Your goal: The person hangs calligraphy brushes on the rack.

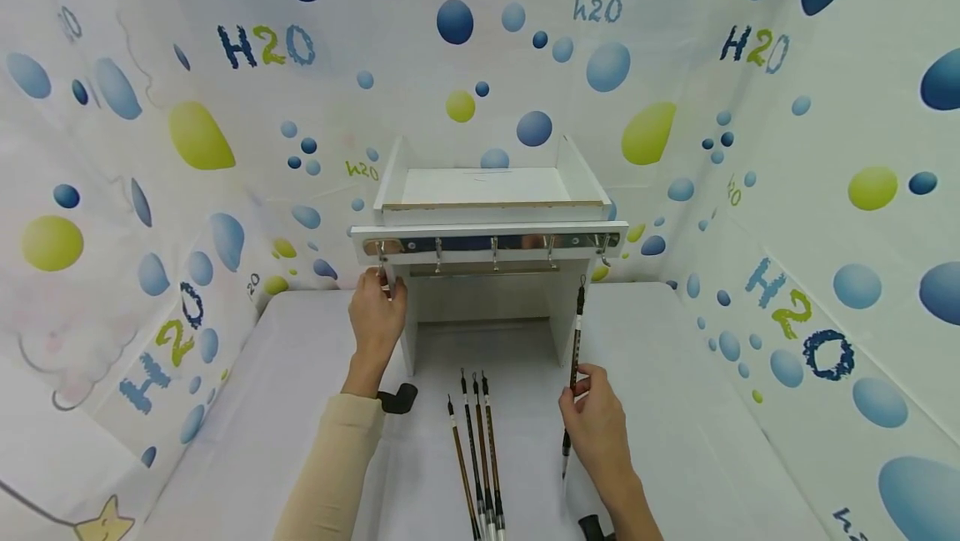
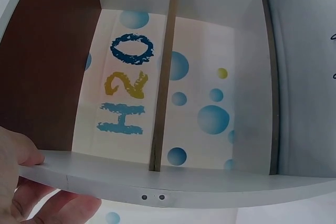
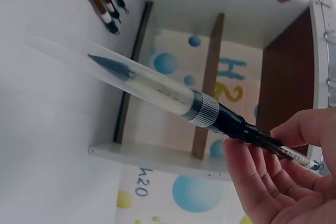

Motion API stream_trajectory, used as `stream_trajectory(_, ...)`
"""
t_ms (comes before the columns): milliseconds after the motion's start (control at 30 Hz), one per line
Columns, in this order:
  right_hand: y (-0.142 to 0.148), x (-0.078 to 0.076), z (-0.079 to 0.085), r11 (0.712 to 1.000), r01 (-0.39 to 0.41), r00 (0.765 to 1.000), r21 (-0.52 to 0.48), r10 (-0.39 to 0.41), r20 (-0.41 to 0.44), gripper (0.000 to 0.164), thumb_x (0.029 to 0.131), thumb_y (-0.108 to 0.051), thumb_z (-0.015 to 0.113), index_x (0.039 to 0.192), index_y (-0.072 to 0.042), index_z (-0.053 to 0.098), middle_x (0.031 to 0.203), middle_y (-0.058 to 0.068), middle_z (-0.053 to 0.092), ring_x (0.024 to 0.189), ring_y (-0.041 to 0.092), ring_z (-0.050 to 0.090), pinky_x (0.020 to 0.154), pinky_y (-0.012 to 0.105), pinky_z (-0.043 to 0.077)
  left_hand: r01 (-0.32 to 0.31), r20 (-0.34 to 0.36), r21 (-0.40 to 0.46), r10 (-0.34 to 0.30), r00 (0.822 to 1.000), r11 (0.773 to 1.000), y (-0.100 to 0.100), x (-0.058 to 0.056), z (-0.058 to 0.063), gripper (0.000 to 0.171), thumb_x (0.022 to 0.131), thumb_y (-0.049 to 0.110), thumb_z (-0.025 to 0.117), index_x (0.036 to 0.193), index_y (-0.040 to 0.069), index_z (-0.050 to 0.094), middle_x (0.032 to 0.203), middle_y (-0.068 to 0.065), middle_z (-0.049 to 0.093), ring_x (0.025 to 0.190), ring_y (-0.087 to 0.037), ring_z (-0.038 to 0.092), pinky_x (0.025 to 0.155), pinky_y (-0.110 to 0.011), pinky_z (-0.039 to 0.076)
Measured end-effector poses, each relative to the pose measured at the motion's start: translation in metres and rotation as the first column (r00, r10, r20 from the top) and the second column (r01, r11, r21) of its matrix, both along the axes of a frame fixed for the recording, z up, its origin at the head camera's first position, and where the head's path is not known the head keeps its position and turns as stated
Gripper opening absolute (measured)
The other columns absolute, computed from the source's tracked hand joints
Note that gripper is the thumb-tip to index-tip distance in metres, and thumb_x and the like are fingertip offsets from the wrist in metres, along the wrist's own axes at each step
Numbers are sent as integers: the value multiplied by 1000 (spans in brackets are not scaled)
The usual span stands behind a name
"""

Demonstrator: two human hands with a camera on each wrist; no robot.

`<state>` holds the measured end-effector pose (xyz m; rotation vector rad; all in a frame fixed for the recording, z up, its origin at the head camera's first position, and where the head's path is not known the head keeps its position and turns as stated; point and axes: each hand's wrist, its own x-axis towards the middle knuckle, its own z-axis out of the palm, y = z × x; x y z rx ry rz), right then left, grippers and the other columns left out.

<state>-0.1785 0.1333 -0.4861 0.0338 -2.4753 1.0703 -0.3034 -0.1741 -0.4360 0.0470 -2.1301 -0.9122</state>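
A white wooden shelf rack [image 1: 491, 232] stands on the table, with a metal hook strip [image 1: 517, 242] along its front. My left hand [image 1: 377, 312] holds the edge of its left side panel [image 2: 121, 179], thumb inside and fingers outside. My right hand [image 1: 597, 416] pinches a calligraphy brush [image 1: 576, 341] by its dark handle, right of the rack. The brush stands nearly upright, its hanging loop up near the rightmost hook [image 1: 603, 251]. A clear plastic cap [image 3: 58, 51] covers its dark-tipped bristles, which point down.
Several more calligraphy brushes [image 1: 480, 449] lie side by side on the white table [image 1: 675, 441], in front of the rack. Printed curtains [image 1: 525, 57] with blue and green dots surround the table at the back and sides. Inside the rack runs a brown crossbar [image 3: 210, 72].
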Motion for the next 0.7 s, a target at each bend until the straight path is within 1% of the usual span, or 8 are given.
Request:
stream_trajectory(233, 8, -5, 7, 1000, 30, 999, -5, -30, -19, 36, 88, -2, 65, 122, 5, 55, 88, 11, 68, 67, 14, 62, 51, 21, 46, 12, 5, -2, -12, 1000, 1000, -1, -1, -2, 26, 91, 9, 64, 105, -12, 61, 97, -29, 66, 80, -43, 72, 70, -55, 57)
stream_trajectory(533, 14, -7, 11, 999, 45, 999, -22, -46, -26, 35, 89, -1, 64, 122, 5, 54, 89, 13, 69, 70, 16, 63, 52, 21, 47, 0, -15, -11, 0, 1000, 1000, 0, 0, 0, 25, 91, 8, 64, 104, -13, 60, 96, -30, 66, 78, -44, 72, 69, -55, 57)
stream_trajectory(700, 16, -7, 12, 998, 51, 998, -24, -51, -26, 36, 89, -2, 64, 123, 5, 54, 89, 13, 68, 70, 16, 62, 52, 21, 47, -3, -7, -7, 3, 1000, 1000, 0, 0, -1, 25, 91, 9, 65, 103, -12, 61, 96, -29, 66, 78, -43, 72, 70, -55, 57)
